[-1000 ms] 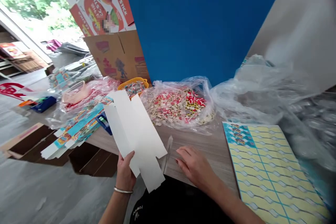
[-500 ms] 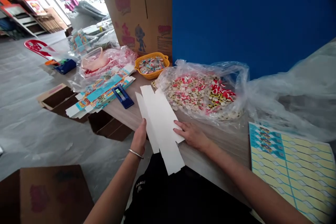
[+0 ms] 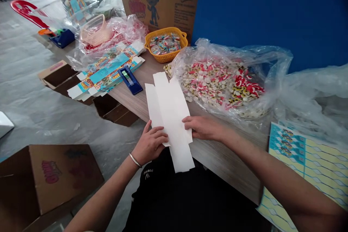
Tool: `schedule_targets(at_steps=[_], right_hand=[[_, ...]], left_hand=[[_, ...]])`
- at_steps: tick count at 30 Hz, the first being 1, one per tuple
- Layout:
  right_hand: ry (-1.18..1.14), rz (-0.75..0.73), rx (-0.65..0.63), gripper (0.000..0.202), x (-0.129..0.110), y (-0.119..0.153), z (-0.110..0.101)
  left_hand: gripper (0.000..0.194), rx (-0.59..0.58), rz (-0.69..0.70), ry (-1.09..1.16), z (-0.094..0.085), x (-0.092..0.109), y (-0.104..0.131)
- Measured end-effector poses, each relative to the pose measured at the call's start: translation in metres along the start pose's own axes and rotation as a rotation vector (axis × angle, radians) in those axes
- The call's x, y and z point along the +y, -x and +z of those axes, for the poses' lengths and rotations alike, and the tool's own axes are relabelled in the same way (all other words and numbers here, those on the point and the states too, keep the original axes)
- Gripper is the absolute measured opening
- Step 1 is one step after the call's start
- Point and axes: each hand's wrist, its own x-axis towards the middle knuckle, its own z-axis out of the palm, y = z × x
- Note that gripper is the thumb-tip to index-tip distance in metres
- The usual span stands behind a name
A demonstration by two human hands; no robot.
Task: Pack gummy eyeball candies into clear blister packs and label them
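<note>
You had the white carton blank on the near side of the yellow basket. Your left hand lay on its near left edge, fingers slightly apart; your right hand touched its right edge, fingers together. Whether either hand gripped the card, I couldn't tell. Left of the basket and nearer you sat the blue holder; right of it, the clear bag of small pieces.

A thin silver bangle circles the left wrist, and black clothing bears white lettering.
</note>
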Motion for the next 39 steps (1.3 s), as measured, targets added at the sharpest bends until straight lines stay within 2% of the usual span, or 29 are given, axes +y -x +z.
schedule_targets(at_steps=[2,3,5,8,10,13,15,19,23,25,28,31,33,36,39], right_hand=[[-0.137,-0.072,-0.05,0.009,0.003,-0.005,0.0],[-0.187,-0.084,-0.041,0.006,0.004,-0.006,0.002],[-0.217,-0.014,0.071,0.005,0.003,-0.008,0.01],[-0.15,0.056,0.21,0.007,0.0,-0.006,0.026],[-0.116,0.023,0.229,0.008,0.0,-0.005,0.034],[-0.128,-0.026,0.274,0.01,0.003,-0.004,0.044],[-0.148,-0.036,0.329,0.012,0.005,-0.004,0.05],[-0.104,-0.054,0.383,0.018,0.005,-0.006,0.059],[-0.023,-0.092,0.335,0.025,0.004,-0.01,0.059],[0.003,-0.123,0.302,0.026,0.003,-0.011,0.056],[0.017,-0.163,0.27,0.019,0.004,-0.007,0.046],[0.103,-0.199,0.291,0.054,0.006,0.006,0.036],[0.235,-0.246,0.309,0.067,0.006,0.017,0.033],[0.434,-0.35,0.371,0.066,0.002,0.025,0.039],[0.532,-0.417,0.418,0.056,-0.003,0.021,0.05]], left_hand=[[0.011,0.068,-0.088,-0.004,0.0,0.009,-0.009],[0.012,0.116,-0.131,-0.014,0.001,0.015,-0.012],[0.014,0.205,-0.201,-0.046,0.007,0.026,-0.018],[0.018,0.242,-0.235,-0.061,0.018,0.036,-0.026],[0.02,0.278,-0.264,-0.028,0.023,0.037,-0.031],[0.017,0.438,-0.342,0.019,0.024,0.033,-0.036],[0.016,0.472,-0.323,0.018,0.025,0.029,-0.037],[0.022,0.337,-0.241,-0.043,0.031,0.022,-0.036],[0.006,0.322,-0.265,-0.032,0.034,0.022,-0.038],[0.011,0.302,-0.262,-0.05,0.032,0.025,-0.041],[0.008,0.237,-0.271,-0.08,0.026,0.025,-0.045],[0.016,0.212,-0.323,0.011,0.018,0.018,-0.045],[0.016,0.199,-0.354,0.073,0.011,0.014,-0.043],[0.014,0.16,-0.398,0.097,0.003,0.014,-0.042],[0.016,0.128,-0.407,0.016,0.003,0.021,-0.046]])
